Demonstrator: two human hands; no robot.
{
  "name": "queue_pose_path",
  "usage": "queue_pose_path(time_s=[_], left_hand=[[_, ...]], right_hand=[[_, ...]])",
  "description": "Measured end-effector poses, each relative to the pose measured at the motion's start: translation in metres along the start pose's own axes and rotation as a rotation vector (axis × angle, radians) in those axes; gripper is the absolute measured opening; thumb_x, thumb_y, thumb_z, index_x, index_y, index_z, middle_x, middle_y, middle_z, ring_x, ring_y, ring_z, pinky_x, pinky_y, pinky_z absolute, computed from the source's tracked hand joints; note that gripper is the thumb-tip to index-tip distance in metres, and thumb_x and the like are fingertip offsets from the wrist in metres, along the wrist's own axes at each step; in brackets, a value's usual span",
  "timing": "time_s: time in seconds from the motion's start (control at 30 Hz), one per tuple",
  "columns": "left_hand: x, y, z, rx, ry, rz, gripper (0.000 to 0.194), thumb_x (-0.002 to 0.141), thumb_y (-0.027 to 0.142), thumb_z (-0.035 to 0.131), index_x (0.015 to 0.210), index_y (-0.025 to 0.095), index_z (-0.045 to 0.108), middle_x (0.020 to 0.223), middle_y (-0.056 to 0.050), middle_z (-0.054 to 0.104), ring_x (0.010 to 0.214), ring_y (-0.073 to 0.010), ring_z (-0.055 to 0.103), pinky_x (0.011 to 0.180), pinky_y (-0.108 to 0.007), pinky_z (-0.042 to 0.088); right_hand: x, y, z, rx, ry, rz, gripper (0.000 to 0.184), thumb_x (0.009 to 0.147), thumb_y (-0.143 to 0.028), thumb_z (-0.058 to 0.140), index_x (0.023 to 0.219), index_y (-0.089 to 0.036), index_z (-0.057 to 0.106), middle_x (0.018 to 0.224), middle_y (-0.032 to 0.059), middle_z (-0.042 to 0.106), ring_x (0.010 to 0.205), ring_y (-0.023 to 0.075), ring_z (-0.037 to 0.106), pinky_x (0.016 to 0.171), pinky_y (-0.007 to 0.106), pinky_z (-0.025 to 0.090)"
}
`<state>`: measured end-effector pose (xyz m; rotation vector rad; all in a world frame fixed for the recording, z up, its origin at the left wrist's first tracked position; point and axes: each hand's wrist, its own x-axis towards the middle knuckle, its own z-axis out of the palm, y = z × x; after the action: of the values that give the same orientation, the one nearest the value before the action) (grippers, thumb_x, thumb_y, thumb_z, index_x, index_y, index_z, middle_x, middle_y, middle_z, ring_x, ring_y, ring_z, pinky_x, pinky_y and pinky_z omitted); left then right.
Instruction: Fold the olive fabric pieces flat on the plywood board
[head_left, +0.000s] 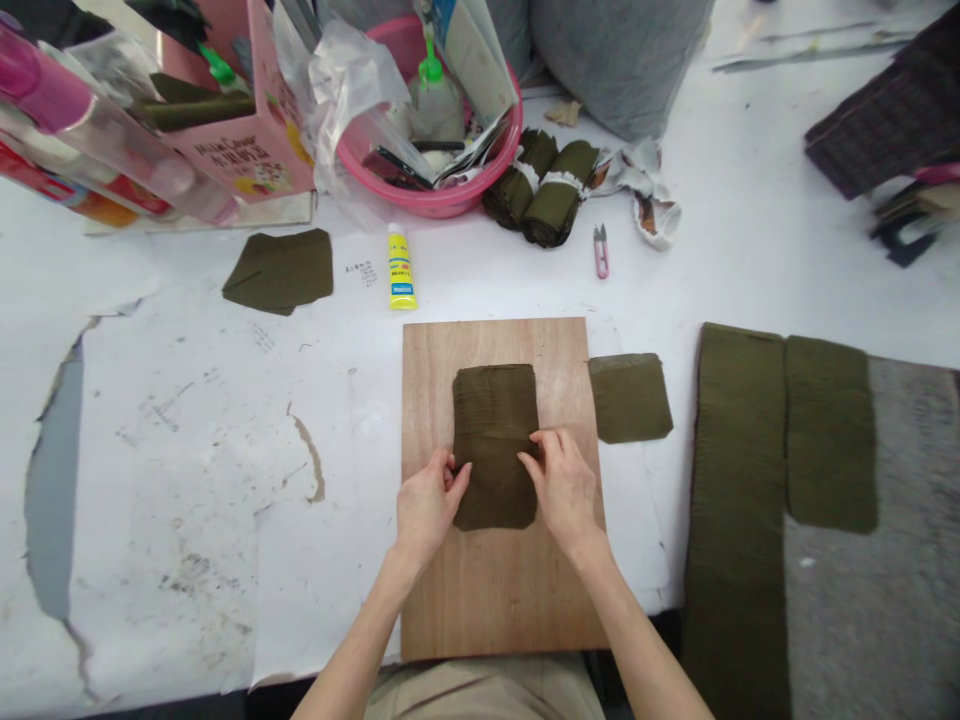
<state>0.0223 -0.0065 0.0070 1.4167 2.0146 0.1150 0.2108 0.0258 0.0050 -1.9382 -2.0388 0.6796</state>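
Observation:
A stack of dark olive fabric pieces (495,410) lies on a wooden board (502,600), with several layered edges showing along its top end. My left hand (429,500) grips the left edge of the stack, thumb on top and fingers curled at the side. On the opposite edge, my right hand (564,485) pinches the fabric between thumb and forefinger. How many layers each hand holds cannot be made out. Just right of the board, partly against its edge, lies a single olive fabric piece (631,400).
Beyond the board lie a yellow glue tube (402,270), thread snips (601,252), tied olive rolls (559,195) and a pink basin (442,203) of supplies. Other olive pieces (289,268) rest at left. Long olive fabric stacks (739,500) lie on a grey surface at right.

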Motion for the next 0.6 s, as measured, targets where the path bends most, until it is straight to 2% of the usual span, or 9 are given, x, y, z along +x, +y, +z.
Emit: queue_pose_path(time_s=[0.2, 0.6], left_hand=[[0.0010, -0.0004, -0.0005, 0.022, -0.011, -0.003, 0.023, 0.088, 0.043, 0.047, 0.082, 0.021, 0.050, 0.056, 0.005, 0.054, 0.051, -0.0113, 0.051, 0.051, -0.022, 0.027], [0.0015, 0.0002, -0.0029, 0.036, -0.023, -0.004, 0.025, 0.089, 0.045, 0.046, 0.081, 0.021, 0.049, 0.057, 0.005, 0.055, 0.052, -0.0123, 0.053, 0.052, -0.023, 0.026]], right_hand=[[0.0065, 0.0023, -0.0054, 0.023, -0.067, -0.031, 0.018, 0.090, -0.034, 0.051, 0.077, -0.021, 0.055, 0.080, 0.0018, 0.057, 0.073, 0.0155, 0.055, 0.061, 0.027, 0.040], [0.0034, 0.0003, -0.0034, 0.138, -0.057, -0.019, 0.023, 0.093, -0.036, 0.045, 0.079, -0.021, 0.056, 0.080, 0.0002, 0.061, 0.075, 0.0137, 0.058, 0.064, 0.025, 0.038]])
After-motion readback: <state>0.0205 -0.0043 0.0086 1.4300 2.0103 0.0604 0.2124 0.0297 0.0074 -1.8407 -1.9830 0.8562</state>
